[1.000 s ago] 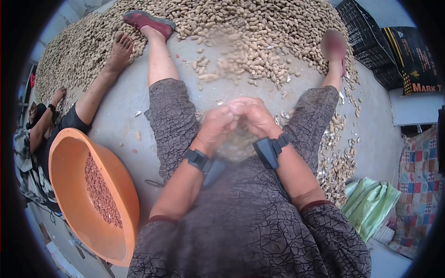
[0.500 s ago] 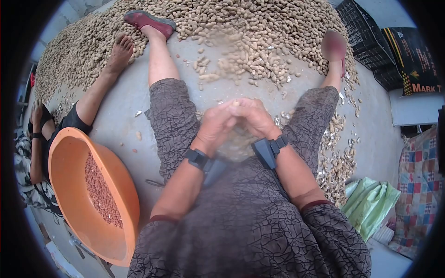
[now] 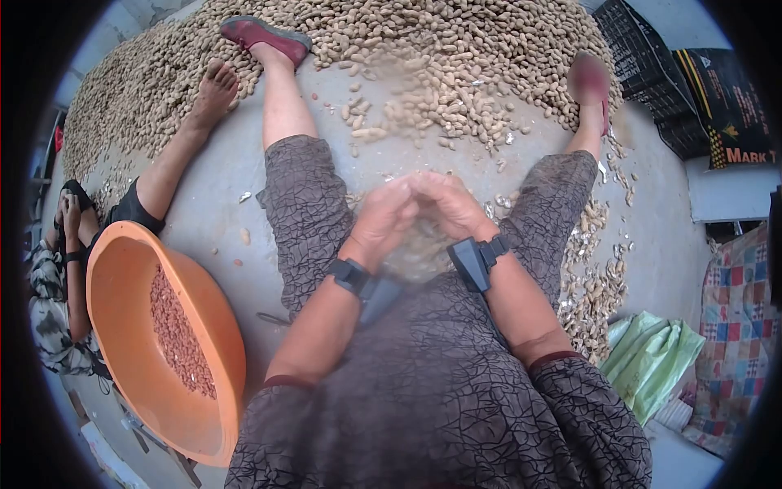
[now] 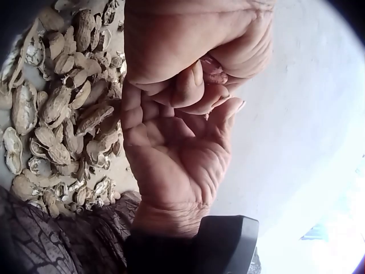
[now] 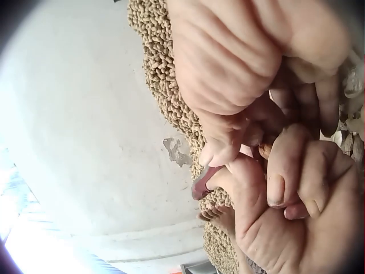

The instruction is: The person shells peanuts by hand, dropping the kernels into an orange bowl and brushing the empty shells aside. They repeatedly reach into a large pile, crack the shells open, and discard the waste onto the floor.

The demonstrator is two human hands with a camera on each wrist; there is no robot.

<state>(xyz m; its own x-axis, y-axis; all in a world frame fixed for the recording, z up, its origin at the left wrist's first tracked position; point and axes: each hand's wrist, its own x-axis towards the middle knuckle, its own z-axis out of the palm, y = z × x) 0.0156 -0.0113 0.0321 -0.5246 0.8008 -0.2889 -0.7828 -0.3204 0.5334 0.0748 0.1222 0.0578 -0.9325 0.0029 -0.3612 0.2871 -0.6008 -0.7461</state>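
Note:
In the head view my left hand [image 3: 381, 216] and right hand [image 3: 452, 204] meet at the fingertips between the legs. Seen close in the left wrist view, the left hand [image 4: 194, 43] curls its fingers round pinkish peanut kernels [image 4: 214, 71]. Right below, the right hand [image 4: 177, 154] is cupped with its thumb raised. The right wrist view has a small reddish-brown peanut [image 5: 264, 150] pinched where the two hands' thumbs and index fingers come together, largely hidden by them. Broken peanut shells [image 4: 63, 114] lie beneath the hands.
A wide heap of unshelled peanuts [image 3: 342, 41] spreads across the floor ahead. An orange basin [image 3: 122, 350] with shelled kernels [image 3: 181, 330] stands at left, beside another seated person [image 3: 69, 269]. At right are more shells [image 3: 599, 285], a green sack [image 3: 652, 359] and a black crate [image 3: 643, 73].
A pale bit showing at the joined fingertips half a second ago is out of sight now. My hands stay nearly in place. The other person's hand has drawn back from the heap toward the body.

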